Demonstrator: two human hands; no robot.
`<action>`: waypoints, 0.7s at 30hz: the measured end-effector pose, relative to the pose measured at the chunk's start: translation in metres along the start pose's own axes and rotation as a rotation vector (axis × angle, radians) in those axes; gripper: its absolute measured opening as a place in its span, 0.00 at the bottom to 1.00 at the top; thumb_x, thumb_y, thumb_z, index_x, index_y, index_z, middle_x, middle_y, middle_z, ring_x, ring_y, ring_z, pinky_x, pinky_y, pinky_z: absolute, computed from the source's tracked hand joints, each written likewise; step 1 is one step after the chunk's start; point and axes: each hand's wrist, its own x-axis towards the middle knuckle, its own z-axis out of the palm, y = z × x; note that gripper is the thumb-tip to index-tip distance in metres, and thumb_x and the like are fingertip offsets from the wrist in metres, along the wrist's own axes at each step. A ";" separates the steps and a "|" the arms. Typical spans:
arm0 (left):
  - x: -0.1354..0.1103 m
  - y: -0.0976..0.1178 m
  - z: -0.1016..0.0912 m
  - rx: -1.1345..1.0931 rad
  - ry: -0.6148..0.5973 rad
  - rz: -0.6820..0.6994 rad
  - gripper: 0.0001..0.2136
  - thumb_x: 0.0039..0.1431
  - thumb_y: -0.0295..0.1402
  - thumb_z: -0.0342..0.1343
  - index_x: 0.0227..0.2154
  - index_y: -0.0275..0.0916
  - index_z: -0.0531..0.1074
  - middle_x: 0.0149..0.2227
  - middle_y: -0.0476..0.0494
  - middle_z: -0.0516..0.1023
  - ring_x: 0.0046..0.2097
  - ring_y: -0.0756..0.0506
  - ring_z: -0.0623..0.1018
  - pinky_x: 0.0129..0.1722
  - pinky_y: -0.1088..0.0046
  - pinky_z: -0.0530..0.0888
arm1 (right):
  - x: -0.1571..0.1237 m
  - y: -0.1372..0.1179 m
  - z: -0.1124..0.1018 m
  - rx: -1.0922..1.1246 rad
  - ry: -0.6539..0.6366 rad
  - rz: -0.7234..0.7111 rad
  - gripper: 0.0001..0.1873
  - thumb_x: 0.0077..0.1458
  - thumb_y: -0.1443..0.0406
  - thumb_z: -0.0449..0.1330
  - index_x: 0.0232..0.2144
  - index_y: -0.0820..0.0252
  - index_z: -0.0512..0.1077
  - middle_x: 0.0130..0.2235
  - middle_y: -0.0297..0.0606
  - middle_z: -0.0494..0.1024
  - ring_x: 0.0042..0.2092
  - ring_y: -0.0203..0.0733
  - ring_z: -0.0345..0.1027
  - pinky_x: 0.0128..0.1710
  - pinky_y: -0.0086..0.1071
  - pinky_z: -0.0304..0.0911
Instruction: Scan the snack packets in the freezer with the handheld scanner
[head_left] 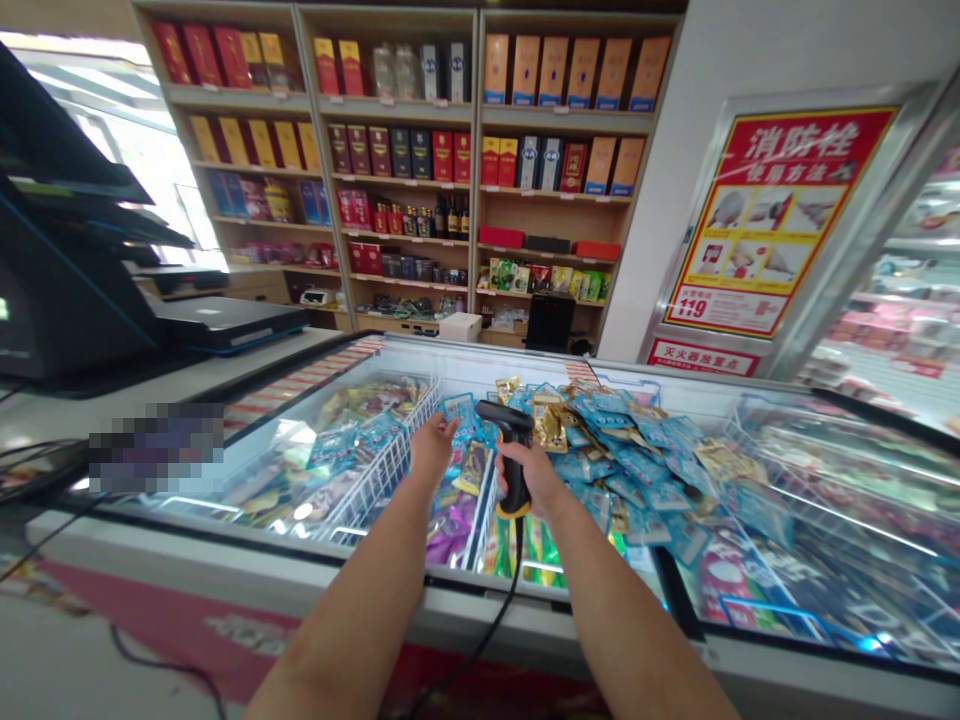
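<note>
- Right hand [541, 478]: closed around the grip of a black and yellow barcode scanner [514, 482], which stands roughly upright. Its nose seems to face ten o'clock, on a clock centred on the scanner with twelve pointing away from the person.
- Good handling here, as I judge it, means a loose, steady wrist, with the scanner's window squarely facing a packet's printed code.
- Left hand [430, 452]: at nine o'clock, its fingers drawn close together, the gap narrow. They are at the edge of a blue packet [460, 408] at ten o'clock; I cannot tell whether they pinch it.
- For that side, a light hold by the rim would serve best, keeping the film flat and fingertips off the code, since creased, shiny wrapping could spoil a reading.
- The cord [517, 560] drops from the grip toward six o'clock; slack in it should keep it from tugging the wrist or dragging over packets.
- Gold packet [551, 425]: between one and two o'clock, near the scanner.
- Pile of blue packets [626, 450]: at three o'clock, overlapping loosely.
- Purple packet [448, 537]: between seven and eight, inside the chest [225, 572].
- Shelves [401, 183] of boxes: twelve o'clock, well apart.
</note>
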 end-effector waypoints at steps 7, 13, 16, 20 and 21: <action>-0.001 0.002 -0.001 0.023 0.011 0.015 0.12 0.58 0.42 0.51 0.27 0.40 0.70 0.27 0.46 0.75 0.33 0.45 0.76 0.33 0.73 0.65 | 0.000 0.000 0.000 -0.005 -0.024 -0.014 0.14 0.44 0.58 0.63 0.18 0.60 0.66 0.13 0.29 0.66 0.14 0.32 0.59 0.14 0.26 0.52; -0.001 0.001 0.000 -0.025 0.009 0.002 0.12 0.58 0.42 0.52 0.27 0.40 0.69 0.29 0.45 0.77 0.36 0.44 0.77 0.33 0.73 0.66 | 0.001 0.001 0.001 0.009 -0.018 -0.018 0.13 0.44 0.59 0.63 0.18 0.60 0.66 0.14 0.29 0.66 0.14 0.32 0.59 0.14 0.26 0.53; -0.001 0.003 -0.001 -0.017 0.012 -0.003 0.12 0.58 0.43 0.52 0.27 0.40 0.69 0.28 0.45 0.76 0.35 0.44 0.76 0.34 0.72 0.66 | 0.001 0.001 0.001 0.039 0.010 -0.035 0.12 0.42 0.59 0.64 0.22 0.60 0.67 0.15 0.28 0.68 0.14 0.32 0.59 0.13 0.26 0.53; -0.001 0.002 -0.005 -0.056 0.102 -0.065 0.12 0.60 0.42 0.48 0.33 0.40 0.70 0.31 0.44 0.76 0.36 0.43 0.76 0.36 0.70 0.68 | 0.002 0.001 0.001 0.061 0.044 -0.057 0.13 0.41 0.59 0.65 0.25 0.60 0.68 0.17 0.28 0.70 0.14 0.33 0.60 0.13 0.27 0.53; 0.000 -0.001 -0.006 -0.068 0.163 -0.108 0.13 0.62 0.42 0.46 0.35 0.39 0.70 0.32 0.43 0.76 0.37 0.43 0.76 0.37 0.69 0.69 | 0.002 0.000 0.001 0.062 0.054 -0.061 0.13 0.41 0.58 0.65 0.25 0.60 0.68 0.17 0.29 0.70 0.14 0.33 0.60 0.13 0.27 0.53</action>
